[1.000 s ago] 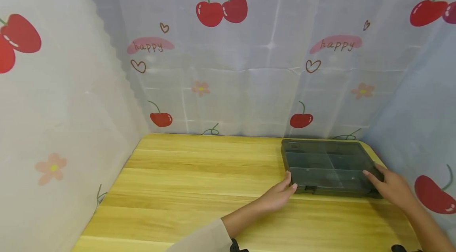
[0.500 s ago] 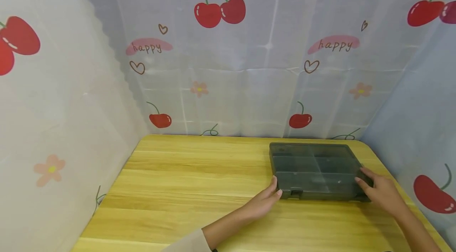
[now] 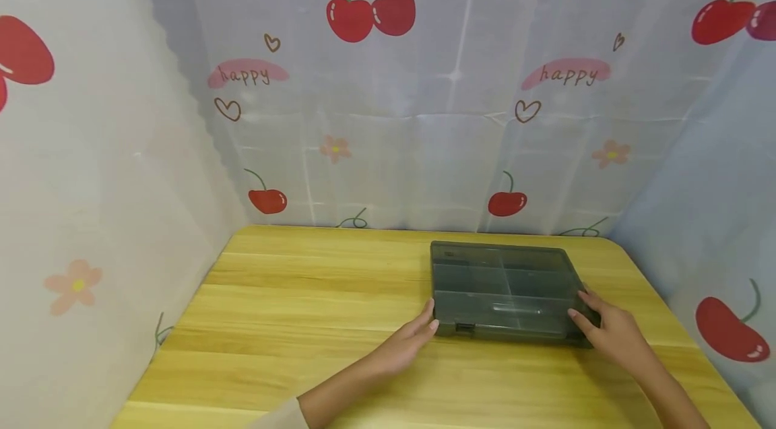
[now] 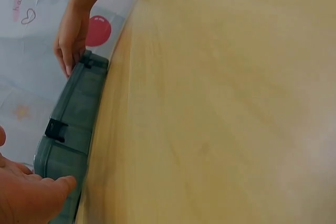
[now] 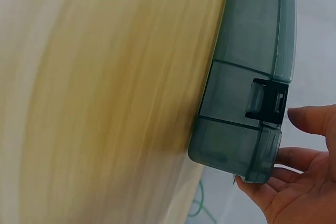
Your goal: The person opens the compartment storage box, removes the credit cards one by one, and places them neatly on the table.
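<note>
Because the wide box (image 3: 506,287) probably needs balancing (it looks closed), from afar I see the left hand (image 3: 397,347) grasping its left end, the right hand (image 3: 613,333) its right.

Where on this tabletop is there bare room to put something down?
Widest: the tabletop left of the box, bordered by left cloth, back cloth and left hand. Another lies in front of the box, between the arms; a narrower one between box and right cloth, beyond the right hand. Crowded: both box ends, where the hands grip.
</note>
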{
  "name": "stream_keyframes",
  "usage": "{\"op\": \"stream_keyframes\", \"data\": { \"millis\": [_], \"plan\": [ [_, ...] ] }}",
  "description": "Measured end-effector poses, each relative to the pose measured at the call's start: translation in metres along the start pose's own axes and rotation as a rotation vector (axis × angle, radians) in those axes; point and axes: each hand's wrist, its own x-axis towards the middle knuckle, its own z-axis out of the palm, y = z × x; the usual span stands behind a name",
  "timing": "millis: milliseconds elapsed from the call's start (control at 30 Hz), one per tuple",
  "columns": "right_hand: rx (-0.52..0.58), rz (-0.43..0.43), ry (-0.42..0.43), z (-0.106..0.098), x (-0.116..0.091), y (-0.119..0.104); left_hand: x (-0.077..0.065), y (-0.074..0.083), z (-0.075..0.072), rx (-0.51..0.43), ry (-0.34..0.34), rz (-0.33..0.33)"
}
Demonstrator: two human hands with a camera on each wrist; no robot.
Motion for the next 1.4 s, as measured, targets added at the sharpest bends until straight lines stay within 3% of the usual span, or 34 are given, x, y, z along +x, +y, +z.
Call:
{"op": "stream_keyframes", "data": {
  "millis": [367,600,867,1200,1400],
  "plan": [
    [0.032,-0.059,0.030,0.019,-0.002,-0.031,-0.025,-0.012,-0.025,-0.020,0.064,0.025],
    [0.064,-0.091,0.041,0.030,0.000,-0.046,-0.041,-0.020,-0.039,0.021,0.110,0.043],
    [0.085,-0.140,0.029,0.040,0.002,-0.060,-0.058,-0.026,-0.055,-0.018,0.093,0.062],
    [0.166,-0.134,-0.022,0.051,0.007,-0.081,-0.074,-0.032,-0.077,-0.086,0.144,0.052],
    [0.157,-0.164,-0.016,0.059,0.009,-0.090,-0.083,-0.033,-0.086,-0.088,0.183,0.023]
  ]
}}
